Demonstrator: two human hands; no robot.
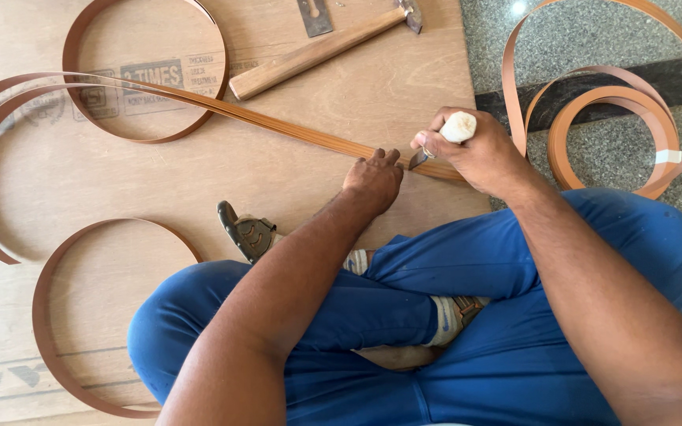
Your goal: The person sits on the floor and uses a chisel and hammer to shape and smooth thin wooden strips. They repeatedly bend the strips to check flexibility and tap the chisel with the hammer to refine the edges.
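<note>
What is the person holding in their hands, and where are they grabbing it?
The right hand grips a small blade tool by its white handle. The left hand presses flat on the brown edging strip.

A large plywood sheet (pixel 317 197) covers most of the floor. Beside it lies speckled grey stone flooring (pixel 593 39), crossed by 1 dark band (pixel 515 99), in bright light.

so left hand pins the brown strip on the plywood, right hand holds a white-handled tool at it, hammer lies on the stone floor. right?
Not quite. The head view shows the hammer lying on the plywood, not the stone floor. The rest holds: left hand pins the brown strip, right hand holds the white-handled tool.
</note>
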